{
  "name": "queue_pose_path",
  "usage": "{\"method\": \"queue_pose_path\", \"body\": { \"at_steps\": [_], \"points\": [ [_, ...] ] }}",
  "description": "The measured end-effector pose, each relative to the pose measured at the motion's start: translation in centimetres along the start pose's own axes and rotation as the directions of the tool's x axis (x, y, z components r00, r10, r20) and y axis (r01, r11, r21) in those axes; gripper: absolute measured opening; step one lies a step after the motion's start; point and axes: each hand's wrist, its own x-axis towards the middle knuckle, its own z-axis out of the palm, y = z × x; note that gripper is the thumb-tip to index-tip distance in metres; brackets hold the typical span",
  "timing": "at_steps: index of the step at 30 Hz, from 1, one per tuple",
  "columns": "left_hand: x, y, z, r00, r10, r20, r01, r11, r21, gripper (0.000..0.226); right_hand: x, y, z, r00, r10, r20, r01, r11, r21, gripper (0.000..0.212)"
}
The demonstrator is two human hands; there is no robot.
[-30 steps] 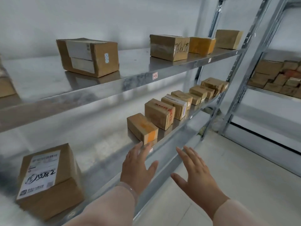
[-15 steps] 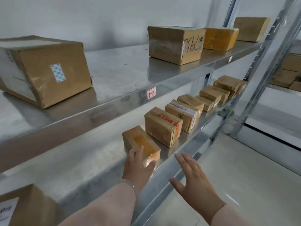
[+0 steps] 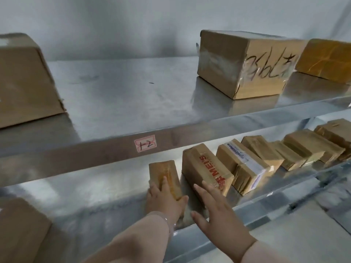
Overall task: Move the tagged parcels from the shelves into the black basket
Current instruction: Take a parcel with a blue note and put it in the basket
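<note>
A small brown parcel with orange tape (image 3: 164,174) lies at the left end of a row on the lower steel shelf (image 3: 114,188). My left hand (image 3: 163,200) grips its near end, fingers on top and thumb at its right side. My right hand (image 3: 214,209) hovers with straight fingers in front of the neighbouring parcel with red lettering (image 3: 207,169), fingertips close to its near face. Further right stands a parcel with a white label (image 3: 245,166). The black basket is out of view.
More brown parcels (image 3: 303,149) run along the lower shelf to the right. The upper shelf (image 3: 121,95), marked by a red tag (image 3: 145,143), carries a handwritten box (image 3: 245,63), a yellow-taped box (image 3: 324,59) and a big box (image 3: 26,78) at left. Another box (image 3: 20,230) sits bottom left.
The view has closed in on the shelves. My left hand went forward and took hold of the orange-taped parcel; my right hand moved up to the red-lettered parcel.
</note>
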Motion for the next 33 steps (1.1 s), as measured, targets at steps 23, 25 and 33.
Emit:
{"method": "queue_pose_path", "body": {
  "at_steps": [23,25,33],
  "points": [
    [-5.4,-5.7,-2.9,0.98,-0.177,0.088,0.082,-0.044,-0.996,0.039,4.3,-2.7,2.4,0.896,-0.265,0.357,-0.141,0.592,0.793,0.067],
    [-5.7,-5.9,-3.4,0.94,-0.337,-0.054,0.018,0.208,-0.978,0.034,4.4,-2.8,2.8,0.901,-0.26,0.346,-0.099,0.655,0.749,0.068],
    [-6.5,-8.4,-4.1,0.964,-0.264,-0.024,0.08,0.376,-0.923,0.04,4.6,-4.3,2.9,0.874,-0.33,0.357,0.078,0.821,0.566,0.064]
  ]
}}
